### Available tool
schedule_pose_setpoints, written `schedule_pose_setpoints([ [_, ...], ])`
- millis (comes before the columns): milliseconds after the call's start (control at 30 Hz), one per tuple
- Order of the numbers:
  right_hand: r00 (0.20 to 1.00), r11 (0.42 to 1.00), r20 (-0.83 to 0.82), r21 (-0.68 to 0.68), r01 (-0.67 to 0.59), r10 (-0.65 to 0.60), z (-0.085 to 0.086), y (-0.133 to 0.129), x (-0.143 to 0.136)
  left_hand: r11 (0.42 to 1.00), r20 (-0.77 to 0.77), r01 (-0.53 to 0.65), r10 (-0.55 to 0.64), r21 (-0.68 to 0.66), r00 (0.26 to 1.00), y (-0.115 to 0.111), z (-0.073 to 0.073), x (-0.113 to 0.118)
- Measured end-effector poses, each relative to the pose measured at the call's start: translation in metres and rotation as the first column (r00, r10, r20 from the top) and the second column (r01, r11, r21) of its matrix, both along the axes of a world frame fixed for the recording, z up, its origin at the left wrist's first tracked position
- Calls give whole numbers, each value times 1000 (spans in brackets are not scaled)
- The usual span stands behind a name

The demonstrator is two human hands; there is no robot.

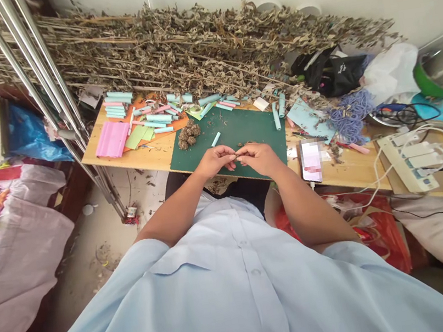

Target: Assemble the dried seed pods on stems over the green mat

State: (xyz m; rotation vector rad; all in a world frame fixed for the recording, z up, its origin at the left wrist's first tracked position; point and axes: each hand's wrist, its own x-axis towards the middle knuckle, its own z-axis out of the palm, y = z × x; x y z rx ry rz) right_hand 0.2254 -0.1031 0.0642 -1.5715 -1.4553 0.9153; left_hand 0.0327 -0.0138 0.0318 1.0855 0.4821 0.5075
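Note:
Over the front edge of a green mat [224, 127], my left hand [218, 161] and my right hand [256, 158] meet fingertip to fingertip. Both are closed in a pinch around something small and brownish that I cannot make out. A light blue paper roll [216, 139] lies on the mat just beyond my left hand. Several brown clumps of plant matter [188, 134] sit at the mat's left side. Small dry crumbs are scattered on the mat behind my right hand.
Dried leafy stalks [187, 49] span the table's back. Paper rolls [158, 118] and pink sheets [111, 139] lie left. To the right are a phone [310, 161], blue yarn [349, 113] and a power strip [408, 163] with cables. Metal poles [46, 81] stand at the left end.

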Motion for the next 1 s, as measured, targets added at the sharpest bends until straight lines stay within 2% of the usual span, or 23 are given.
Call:
schedule_pose_setpoints([
  [100, 998, 999, 55, 50, 21, -24, -3, 0, -1, 1000, 5, -15, 15, -5, 1000, -1, 0, 0],
  [300, 948, 968, 318, 246, -57, -25, 4, -2, -10, 999, -27, -41, 42, 14, 999, -3, 0, 0],
  [400, 939, 950, 337, 309, -41, -69, 3, -3, -16, 999, -26, -50, 51, 18, 998, -2, 0, 0],
  [500, 956, 955, 256, 291, 63, -142, -2, -4, -21, 998, -21, -64, 64, 4, 998, -1, -1, 0],
  [633, 973, 966, -65, 121, 227, -221, -9, -5, -26, 995, 2, -89, 89, -49, 996, -2, 0, 0],
  [733, 920, 958, -282, 16, 287, -271, -15, -6, -30, 991, 8, -115, 116, -74, 993, -2, 2, 0],
  [833, 848, 941, -423, -35, 338, -320, -22, -7, -27, 990, -7, -122, 122, -74, 993, -3, 4, 0],
  [933, 815, 908, -424, -48, 416, -395, -27, -10, -7, 990, -16, -129, 129, -63, 992, -3, 4, 1],
  [1000, 822, 865, -295, -34, 501, -488, -29, -12, 16, 990, -14, -129, 129, -58, 992, -3, 3, 2],
])
